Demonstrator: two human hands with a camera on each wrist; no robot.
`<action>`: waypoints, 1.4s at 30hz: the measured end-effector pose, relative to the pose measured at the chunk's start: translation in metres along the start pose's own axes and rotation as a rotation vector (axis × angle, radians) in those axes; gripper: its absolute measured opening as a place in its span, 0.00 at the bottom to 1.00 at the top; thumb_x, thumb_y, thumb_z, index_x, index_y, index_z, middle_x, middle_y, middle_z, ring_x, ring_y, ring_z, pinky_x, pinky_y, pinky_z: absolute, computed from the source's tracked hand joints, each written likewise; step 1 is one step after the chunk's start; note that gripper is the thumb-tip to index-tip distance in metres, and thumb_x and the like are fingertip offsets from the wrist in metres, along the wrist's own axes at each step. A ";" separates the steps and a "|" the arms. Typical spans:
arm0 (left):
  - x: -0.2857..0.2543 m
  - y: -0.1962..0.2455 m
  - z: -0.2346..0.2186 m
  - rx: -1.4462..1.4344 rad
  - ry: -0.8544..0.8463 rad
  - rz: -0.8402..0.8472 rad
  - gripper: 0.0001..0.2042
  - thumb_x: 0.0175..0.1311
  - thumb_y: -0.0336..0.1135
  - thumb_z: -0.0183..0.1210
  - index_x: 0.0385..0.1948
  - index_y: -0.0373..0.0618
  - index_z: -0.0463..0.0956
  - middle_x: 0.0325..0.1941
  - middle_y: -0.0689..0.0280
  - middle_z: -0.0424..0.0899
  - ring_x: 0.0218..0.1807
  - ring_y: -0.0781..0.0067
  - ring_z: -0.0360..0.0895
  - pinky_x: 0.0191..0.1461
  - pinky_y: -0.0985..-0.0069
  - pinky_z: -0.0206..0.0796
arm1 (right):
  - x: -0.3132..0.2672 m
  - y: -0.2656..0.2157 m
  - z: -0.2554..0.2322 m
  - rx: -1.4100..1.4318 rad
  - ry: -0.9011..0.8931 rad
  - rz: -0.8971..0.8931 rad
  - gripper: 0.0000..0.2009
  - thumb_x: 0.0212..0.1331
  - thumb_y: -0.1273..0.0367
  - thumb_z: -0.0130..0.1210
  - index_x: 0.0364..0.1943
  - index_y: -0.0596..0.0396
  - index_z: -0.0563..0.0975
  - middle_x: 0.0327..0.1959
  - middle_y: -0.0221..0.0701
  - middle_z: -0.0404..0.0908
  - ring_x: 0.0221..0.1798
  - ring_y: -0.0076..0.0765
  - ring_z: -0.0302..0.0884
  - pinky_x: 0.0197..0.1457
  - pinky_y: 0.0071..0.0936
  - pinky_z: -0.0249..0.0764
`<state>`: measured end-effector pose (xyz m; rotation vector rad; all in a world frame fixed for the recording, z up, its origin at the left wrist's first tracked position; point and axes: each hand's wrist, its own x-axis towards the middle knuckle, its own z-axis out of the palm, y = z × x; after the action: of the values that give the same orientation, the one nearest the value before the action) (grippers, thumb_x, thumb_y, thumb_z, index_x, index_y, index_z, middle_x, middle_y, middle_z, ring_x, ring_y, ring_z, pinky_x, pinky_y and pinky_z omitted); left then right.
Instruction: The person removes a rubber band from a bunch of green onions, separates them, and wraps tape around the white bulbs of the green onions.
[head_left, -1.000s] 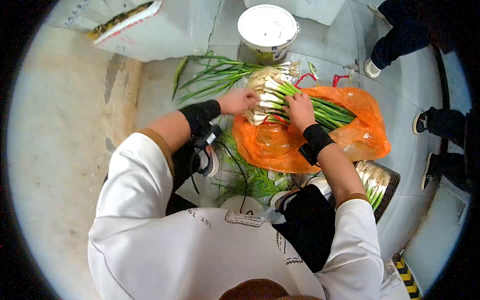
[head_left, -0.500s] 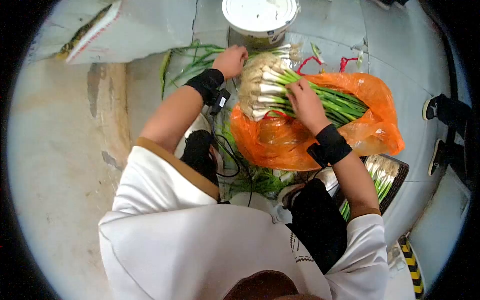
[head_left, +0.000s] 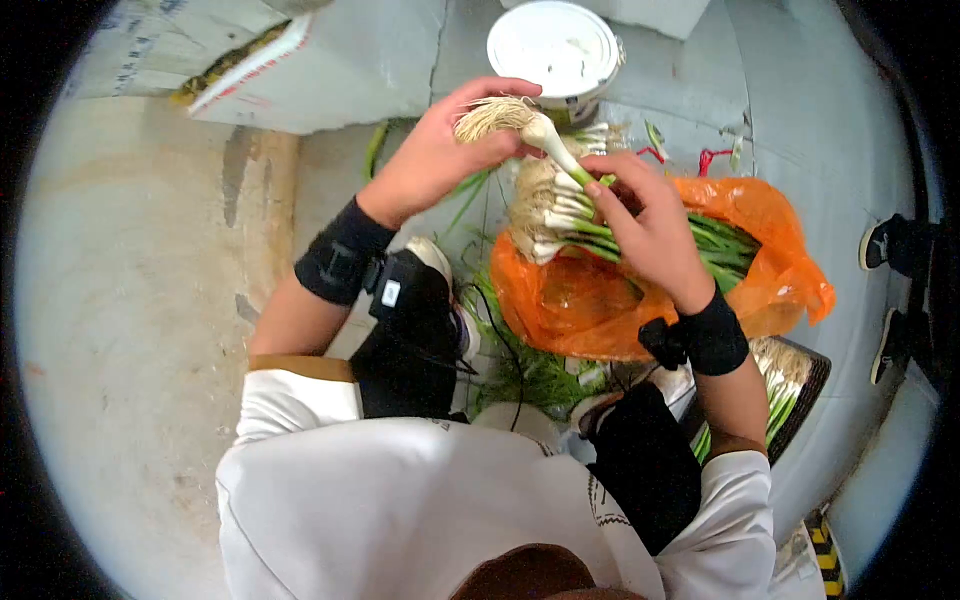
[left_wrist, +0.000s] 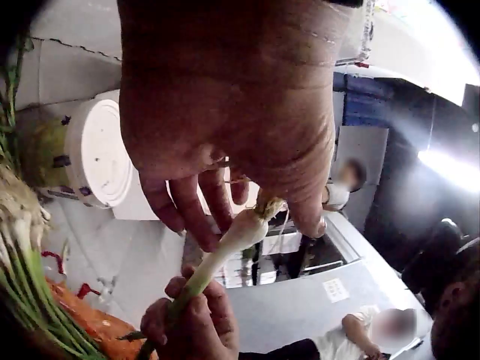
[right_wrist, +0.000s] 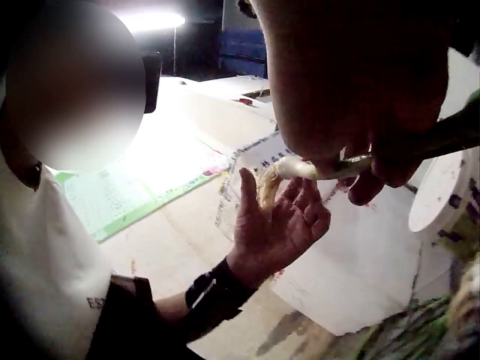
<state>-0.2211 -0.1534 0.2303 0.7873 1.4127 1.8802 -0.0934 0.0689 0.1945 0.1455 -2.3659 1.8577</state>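
Observation:
My right hand point(head_left: 655, 220) pinches a single green onion point(head_left: 552, 140) by its stem, with the white bulb and stringy roots pointing away to the left. Around the root end my left hand point(head_left: 430, 150) is held with its fingers spread and thumb apart; in the right wrist view its open palm point(right_wrist: 274, 229) faces the bulb. Below both hands a thick bundle of green onions point(head_left: 570, 212) lies on an orange plastic bag point(head_left: 545, 305), white bulbs to the left and green leaves to the right. A few more bulbs point(head_left: 600, 138) lie beyond the bundle.
A lidded white bucket point(head_left: 553, 50) stands behind the bundle, beside a white foam box point(head_left: 340, 75). Green trimmings point(head_left: 535, 378) litter the floor by my feet. At lower right is a dark basket point(head_left: 815, 385) holding green onions. Another person's shoes point(head_left: 875, 245) show at right.
My left hand went out over the loose leaves, then came back to the root end. The right hand has left the bundle and now holds one green onion raised above it.

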 end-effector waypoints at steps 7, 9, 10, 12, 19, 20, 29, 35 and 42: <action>0.004 0.016 0.032 0.240 0.281 -0.008 0.21 0.71 0.27 0.57 0.64 0.39 0.68 0.57 0.61 0.82 0.58 0.74 0.78 0.66 0.73 0.68 | 0.020 -0.036 0.022 0.287 0.053 0.112 0.12 0.68 0.70 0.56 0.51 0.60 0.78 0.43 0.38 0.79 0.40 0.37 0.81 0.47 0.31 0.76; 0.009 0.013 0.035 0.180 0.346 0.003 0.18 0.73 0.27 0.56 0.62 0.40 0.69 0.53 0.63 0.82 0.57 0.73 0.78 0.64 0.72 0.70 | 0.027 -0.022 0.022 0.159 0.152 0.003 0.12 0.68 0.71 0.56 0.52 0.59 0.78 0.44 0.39 0.78 0.42 0.38 0.82 0.48 0.31 0.77; 0.010 0.009 0.036 0.175 0.349 0.009 0.18 0.73 0.27 0.56 0.62 0.40 0.69 0.53 0.63 0.82 0.57 0.73 0.78 0.64 0.72 0.70 | 0.030 -0.017 0.022 0.029 0.254 -0.104 0.12 0.67 0.71 0.57 0.52 0.59 0.78 0.46 0.40 0.78 0.43 0.38 0.82 0.48 0.31 0.77; 0.007 -0.009 0.037 0.092 0.342 0.112 0.16 0.76 0.31 0.54 0.61 0.41 0.68 0.53 0.64 0.80 0.58 0.72 0.78 0.63 0.71 0.71 | 0.034 -0.041 0.013 -0.068 0.266 -0.095 0.13 0.66 0.73 0.58 0.53 0.57 0.79 0.49 0.41 0.77 0.45 0.39 0.82 0.49 0.31 0.77; -0.002 0.011 0.078 0.295 0.314 0.256 0.17 0.83 0.40 0.37 0.65 0.44 0.57 0.59 0.61 0.74 0.61 0.72 0.74 0.67 0.69 0.70 | 0.034 -0.130 0.000 -0.304 0.128 -0.331 0.17 0.59 0.76 0.64 0.53 0.55 0.81 0.44 0.34 0.81 0.42 0.30 0.81 0.49 0.27 0.76; 0.001 0.018 0.084 0.195 0.303 0.305 0.17 0.83 0.41 0.35 0.66 0.44 0.56 0.59 0.60 0.73 0.61 0.72 0.74 0.67 0.70 0.70 | 0.036 -0.141 -0.004 -0.326 0.113 -0.326 0.17 0.58 0.76 0.65 0.52 0.55 0.82 0.42 0.33 0.82 0.41 0.31 0.81 0.48 0.28 0.77; 0.019 0.011 0.093 0.049 0.366 0.268 0.19 0.82 0.44 0.39 0.66 0.44 0.58 0.60 0.61 0.74 0.60 0.69 0.77 0.61 0.70 0.75 | 0.039 -0.149 0.004 -0.181 0.222 -0.091 0.12 0.59 0.72 0.67 0.47 0.56 0.84 0.39 0.36 0.83 0.33 0.29 0.82 0.38 0.26 0.79; 0.022 -0.034 0.088 -0.012 0.482 0.280 0.12 0.82 0.40 0.45 0.52 0.40 0.69 0.38 0.70 0.74 0.36 0.83 0.69 0.39 0.80 0.66 | 0.041 -0.097 0.010 -0.151 0.221 0.024 0.13 0.59 0.70 0.67 0.47 0.57 0.83 0.39 0.37 0.84 0.33 0.30 0.83 0.39 0.26 0.79; 0.024 -0.057 0.080 -0.022 0.460 0.123 0.20 0.80 0.40 0.33 0.64 0.40 0.64 0.42 0.67 0.73 0.39 0.77 0.67 0.45 0.76 0.63 | 0.034 -0.050 -0.004 -0.155 0.148 -0.063 0.14 0.64 0.74 0.63 0.53 0.59 0.81 0.45 0.31 0.81 0.38 0.22 0.80 0.44 0.21 0.79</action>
<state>-0.1648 -0.0765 0.1961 0.4523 1.6401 2.2692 -0.1194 0.0615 0.2488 0.0634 -2.3630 1.5921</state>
